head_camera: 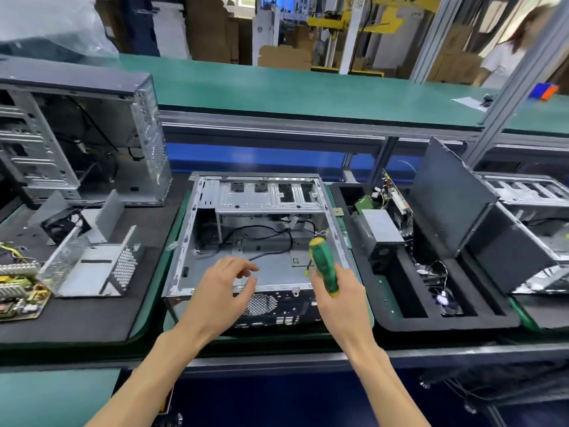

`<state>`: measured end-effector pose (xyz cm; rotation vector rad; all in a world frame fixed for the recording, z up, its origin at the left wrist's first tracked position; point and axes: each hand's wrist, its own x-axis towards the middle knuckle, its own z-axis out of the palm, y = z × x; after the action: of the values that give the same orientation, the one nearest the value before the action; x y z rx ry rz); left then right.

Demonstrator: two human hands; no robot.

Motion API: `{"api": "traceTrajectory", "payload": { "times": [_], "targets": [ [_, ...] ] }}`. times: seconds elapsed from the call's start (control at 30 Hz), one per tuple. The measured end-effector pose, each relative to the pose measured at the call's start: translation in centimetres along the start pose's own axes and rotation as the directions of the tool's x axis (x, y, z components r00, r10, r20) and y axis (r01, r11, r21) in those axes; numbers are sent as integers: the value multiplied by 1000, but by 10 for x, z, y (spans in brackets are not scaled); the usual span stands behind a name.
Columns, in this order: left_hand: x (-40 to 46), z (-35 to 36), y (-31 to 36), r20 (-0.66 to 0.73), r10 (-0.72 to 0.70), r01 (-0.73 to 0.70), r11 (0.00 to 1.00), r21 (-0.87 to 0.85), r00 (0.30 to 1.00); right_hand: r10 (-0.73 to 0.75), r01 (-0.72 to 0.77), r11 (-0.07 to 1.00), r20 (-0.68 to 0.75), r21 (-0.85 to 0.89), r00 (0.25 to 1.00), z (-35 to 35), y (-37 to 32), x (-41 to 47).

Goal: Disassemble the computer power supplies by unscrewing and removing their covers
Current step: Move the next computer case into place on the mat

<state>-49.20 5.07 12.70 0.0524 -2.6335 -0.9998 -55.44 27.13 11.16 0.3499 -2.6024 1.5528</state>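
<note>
A: What is being held, and by which hand?

B: A screwdriver (pixel 324 266) with a green and yellow handle is being gripped by the right hand (pixel 338 298), fingers wrapped round the handle, the butt pointing up. The blade is hardly being shown; only a thin yellow shaft is being glimpsed below the fist. The left hand (pixel 223 291) is being held over the near edge of the open case (pixel 258 241), fingers loosely curled and parted, nothing being grasped.

A: Where is a power supply being kept?

B: None is being seen inside the case, where only loose black cables are lying. A grey boxed supply (pixel 381 229) is being stored in the black foam tray (pixel 446 322) just to the right. On the left of the table (pixel 308 87), a bent cover (pixel 92 266) and a bare circuit board (pixel 18 291) are lying near each other, seemingly already taken apart.

A: How is the step being done well?

B: As a judgement: the boxed supply is probably being fetched next. It is best being lifted with the free hand, set flat on the table, and steadied while the driver is being seated squarely in each cover screw, so the head is not being stripped. Trailing wires are being kept away from the blade.
</note>
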Motion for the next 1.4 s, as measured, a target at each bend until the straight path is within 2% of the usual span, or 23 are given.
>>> {"api": "traceTrajectory", "payload": {
  "times": [0.13,0.27,0.37,0.43,0.5,0.6,0.67,0.77,0.9,0.97,1.13,1.4],
  "targets": [
    [1,-2,-1,17,-25,25,1000,-1,1000,-81,77,991,-33,-113,996,6,-1,10],
    [4,-3,-6,22,-79,79,996,37,997,-31,28,972,-6,-233,1000,11,7,15],
    [8,-5,-14,-114,-65,84,982,168,991,77,-67,956,23,-287,997,10,8,19],
    [11,-9,-24,-259,-95,182,924,336,961,93,-95,943,-22,-317,995,8,7,22],
    [14,-12,-37,-325,-229,346,862,370,918,87,-117,928,-99,-354,991,3,7,28],
    [21,-15,-61,-223,-531,574,782,241,817,210,-226,953,-97,-202,973,-7,12,38],
    [29,-18,-78,-174,-626,650,731,207,760,322,-330,929,-73,-166,944,-16,18,47],
    [48,-30,-103,-140,-657,671,709,219,740,372,-378,907,-68,-186,926,-29,26,68],
    [75,-34,-116,-53,-687,680,700,216,724,456,-445,876,18,-183,890,-31,31,102],
    [83,-32,-117,-76,-680,673,691,264,729,459,-442,876,48,-193,887,-25,33,120],
    [92,-29,-125,-137,-608,614,715,334,782,332,-327,918,-14,-223,943,-4,44,149],
    [154,-18,-129,-190,-627,646,665,375,755,233,-230,951,-11,-204,972,10,60,222]
  ]
}}
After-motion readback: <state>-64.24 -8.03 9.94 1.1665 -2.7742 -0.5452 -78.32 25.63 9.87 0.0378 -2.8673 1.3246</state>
